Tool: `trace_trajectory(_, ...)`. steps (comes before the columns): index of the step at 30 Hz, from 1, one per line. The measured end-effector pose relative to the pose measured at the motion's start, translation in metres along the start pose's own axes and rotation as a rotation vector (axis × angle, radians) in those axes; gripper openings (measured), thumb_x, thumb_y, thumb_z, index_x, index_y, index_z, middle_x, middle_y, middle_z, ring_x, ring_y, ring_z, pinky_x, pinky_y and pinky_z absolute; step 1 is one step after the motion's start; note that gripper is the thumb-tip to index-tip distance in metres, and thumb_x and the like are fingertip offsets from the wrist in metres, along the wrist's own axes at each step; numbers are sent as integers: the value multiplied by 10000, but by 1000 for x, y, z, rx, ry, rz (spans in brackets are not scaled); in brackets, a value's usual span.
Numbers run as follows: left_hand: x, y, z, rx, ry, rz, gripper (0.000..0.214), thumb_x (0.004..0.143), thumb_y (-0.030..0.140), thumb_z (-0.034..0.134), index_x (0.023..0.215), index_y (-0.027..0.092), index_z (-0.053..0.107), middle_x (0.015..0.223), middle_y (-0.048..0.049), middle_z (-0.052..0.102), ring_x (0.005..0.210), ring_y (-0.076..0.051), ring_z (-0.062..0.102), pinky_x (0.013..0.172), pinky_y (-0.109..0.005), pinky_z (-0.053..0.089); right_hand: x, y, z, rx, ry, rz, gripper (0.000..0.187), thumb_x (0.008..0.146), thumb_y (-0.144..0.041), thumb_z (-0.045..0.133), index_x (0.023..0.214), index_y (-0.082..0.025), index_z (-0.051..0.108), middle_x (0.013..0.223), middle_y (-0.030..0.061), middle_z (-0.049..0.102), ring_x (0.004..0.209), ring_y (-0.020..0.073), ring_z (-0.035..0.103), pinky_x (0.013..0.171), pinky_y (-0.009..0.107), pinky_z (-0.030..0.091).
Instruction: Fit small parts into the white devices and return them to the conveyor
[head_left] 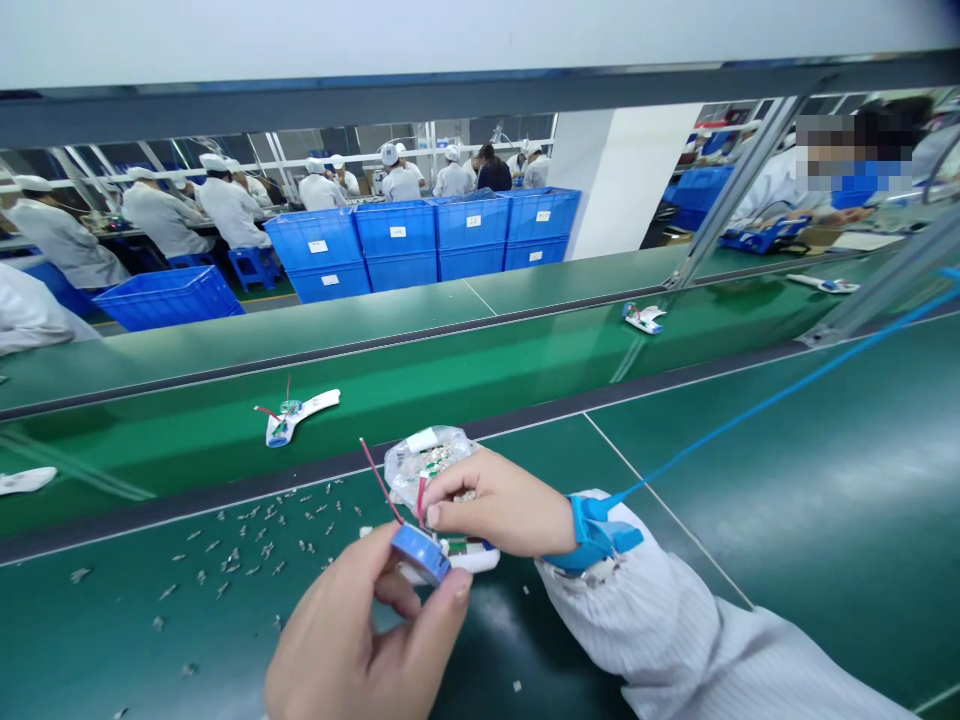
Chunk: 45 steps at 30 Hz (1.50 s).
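Note:
My left hand (360,640) pinches a small blue rectangular part (421,553) with a red wire (375,478) rising from it. Just behind the part lies a white device shell (472,556) on the green bench (750,480). My right hand (502,505), with a blue wrist strap (592,530), is closed in a pinch over the shell, its fingers next to the blue part and touching a clear plastic bag of small parts (424,460). What the right fingers grip is hidden.
Several small screws (247,545) lie scattered on the bench to the left. White and blue devices (296,415) (643,318) ride the green conveyor belt behind. Blue crates (420,240) and workers in white (225,200) stand beyond. A blue cord (787,390) runs right from the strap.

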<state>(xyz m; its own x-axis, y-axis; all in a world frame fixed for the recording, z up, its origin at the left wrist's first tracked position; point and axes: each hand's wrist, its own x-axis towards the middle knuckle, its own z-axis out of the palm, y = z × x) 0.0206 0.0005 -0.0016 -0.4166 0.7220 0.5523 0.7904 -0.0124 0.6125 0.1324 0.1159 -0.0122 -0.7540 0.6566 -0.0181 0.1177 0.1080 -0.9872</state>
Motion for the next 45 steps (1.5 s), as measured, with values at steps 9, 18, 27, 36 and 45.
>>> trace_trajectory(9, 4, -8, 0, -52, -118, 281, 163, 789, 427, 607, 836, 271, 592, 514, 66, 549, 446, -130, 536, 494, -230, 400, -3, 0, 2, 10, 51, -37, 170, 749, -245, 610, 653, -116, 665, 568, -18, 561, 583, 99, 495, 604, 218, 400)
trace_trajectory(18, 7, 6, 8, -335, -177, -183, 213, 697, 470, 675, 743, 262, 659, 538, 73, 579, 460, -108, 515, 481, -204, 398, -22, -11, 12, -606, 498, -247, 214, 873, -183, 494, 723, -202, 646, 747, 2, 678, 854, 177, 562, 807, 330, 348)
trace_trajectory(27, 9, 7, 18, -888, -301, -533, 280, 675, 450, 746, 756, 190, 682, 625, 14, 614, 549, -104, 529, 518, -174, 447, -28, -12, 29, -743, 801, -413, 233, 825, -80, 471, 739, -229, 628, 798, -20, 715, 956, 231, 569, 914, 428, 310)
trace_trajectory(36, 13, -12, 14, -934, -243, -538, 280, 755, 415, 711, 930, 199, 675, 795, -32, 691, 653, -146, 614, 552, -194, 530, -32, -10, 38, -464, 801, -539, 202, 854, -89, 445, 778, -224, 575, 791, -11, 694, 991, 210, 621, 1047, 484, 292)
trace_trajectory(45, 11, -1, 8, -678, -224, -438, 274, 766, 483, 660, 883, 235, 679, 684, 27, 603, 553, -98, 455, 522, -162, 422, -38, -13, 37, -354, 698, -565, 190, 836, -105, 445, 709, -211, 538, 683, -42, 635, 845, 156, 562, 979, 403, 297)
